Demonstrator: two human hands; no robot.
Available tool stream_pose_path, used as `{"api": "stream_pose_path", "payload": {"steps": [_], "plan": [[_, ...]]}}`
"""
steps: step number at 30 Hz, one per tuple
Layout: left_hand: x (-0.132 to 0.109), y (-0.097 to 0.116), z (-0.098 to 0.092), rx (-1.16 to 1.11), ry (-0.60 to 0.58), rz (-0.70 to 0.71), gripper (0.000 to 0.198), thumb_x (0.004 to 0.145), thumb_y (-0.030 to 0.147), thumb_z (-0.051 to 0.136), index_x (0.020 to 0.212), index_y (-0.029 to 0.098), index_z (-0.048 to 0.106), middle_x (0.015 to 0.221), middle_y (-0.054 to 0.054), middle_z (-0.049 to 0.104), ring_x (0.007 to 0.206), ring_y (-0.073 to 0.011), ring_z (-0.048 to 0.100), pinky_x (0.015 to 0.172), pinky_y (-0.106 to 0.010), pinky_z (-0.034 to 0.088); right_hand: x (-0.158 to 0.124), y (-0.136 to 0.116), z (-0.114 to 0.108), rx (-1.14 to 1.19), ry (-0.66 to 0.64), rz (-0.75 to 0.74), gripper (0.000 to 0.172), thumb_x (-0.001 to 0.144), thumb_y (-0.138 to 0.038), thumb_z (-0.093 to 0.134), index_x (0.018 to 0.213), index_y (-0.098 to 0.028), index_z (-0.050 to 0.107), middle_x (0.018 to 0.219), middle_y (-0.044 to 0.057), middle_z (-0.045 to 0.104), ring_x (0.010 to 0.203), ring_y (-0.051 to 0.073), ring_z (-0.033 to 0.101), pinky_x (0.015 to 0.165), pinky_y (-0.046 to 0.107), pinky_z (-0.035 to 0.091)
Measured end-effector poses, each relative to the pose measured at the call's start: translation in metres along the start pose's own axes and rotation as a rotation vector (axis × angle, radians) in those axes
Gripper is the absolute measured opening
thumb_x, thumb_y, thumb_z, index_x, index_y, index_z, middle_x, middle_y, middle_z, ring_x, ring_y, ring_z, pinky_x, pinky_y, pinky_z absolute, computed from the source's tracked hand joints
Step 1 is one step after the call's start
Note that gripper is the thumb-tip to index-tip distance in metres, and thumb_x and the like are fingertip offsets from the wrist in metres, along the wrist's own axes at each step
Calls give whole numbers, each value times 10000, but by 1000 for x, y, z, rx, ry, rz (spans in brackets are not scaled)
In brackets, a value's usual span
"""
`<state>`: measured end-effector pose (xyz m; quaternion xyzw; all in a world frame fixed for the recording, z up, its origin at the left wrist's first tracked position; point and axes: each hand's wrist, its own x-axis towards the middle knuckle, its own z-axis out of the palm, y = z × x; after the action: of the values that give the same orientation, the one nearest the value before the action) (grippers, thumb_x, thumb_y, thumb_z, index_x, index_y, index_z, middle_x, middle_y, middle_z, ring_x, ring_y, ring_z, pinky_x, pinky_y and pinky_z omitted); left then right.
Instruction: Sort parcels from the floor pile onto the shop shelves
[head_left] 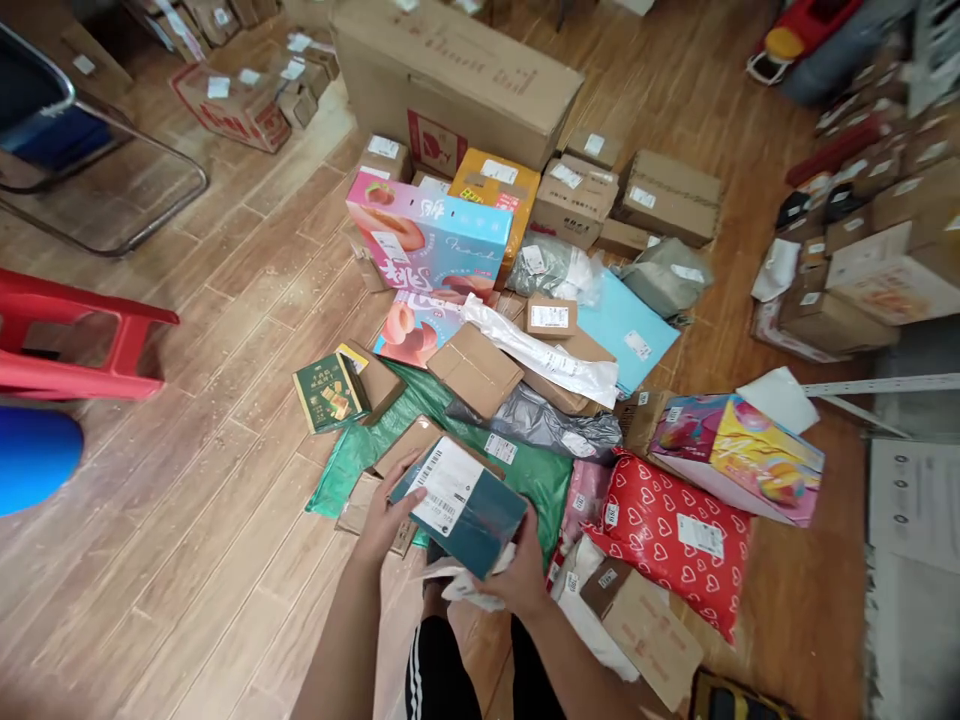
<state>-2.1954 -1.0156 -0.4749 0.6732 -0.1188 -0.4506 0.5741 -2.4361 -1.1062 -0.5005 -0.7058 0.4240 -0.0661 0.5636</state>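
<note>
Teal box (484,520) held up over the near part of a spread of parcels on the wooden floor (225,510). Left hand (390,505): fingers grasping its left end, thumb at the edge of the white label (448,480). Right hand (523,575): fingers grasping the right near corner; crumpled white plastic (461,588) just beneath, cannot tell whether gripped too. Hold at both ends probably steadies the box; label turned up, seemingly for reading. Below, a green bag (551,475) lies flat. Far side: peach carton (431,240) just before an orange parcel (484,185). Right: red heart-print parcel (660,560), label upward, likely for easy checking.
</note>
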Motion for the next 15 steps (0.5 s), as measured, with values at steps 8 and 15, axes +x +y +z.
{"api": "stream_pose_path", "payload": {"steps": [8, 15], "plan": [[24, 51, -30, 12, -288, -259, 634, 703, 433, 845, 1293, 271, 679, 1482, -84, 569, 1401, -375, 470, 1203, -568, 321, -7, 8, -37, -67, 7, -44, 1246, 430, -502, 913, 1465, -448, 221, 1355, 71, 571, 1237, 434, 584, 1023, 634, 482], [40, 49, -20, 47, -223, -299, 633, 623, 527, 861, 1227, 430, 697, 1429, 8, 621, 1394, -427, 464, 1109, -601, 454, 199, 25, -226, -457, -8, 208, 755, 900, -598, 554, 1494, -196, 320, 1077, 126, 694, 1004, 319, 686, 917, 459, 528]]}}
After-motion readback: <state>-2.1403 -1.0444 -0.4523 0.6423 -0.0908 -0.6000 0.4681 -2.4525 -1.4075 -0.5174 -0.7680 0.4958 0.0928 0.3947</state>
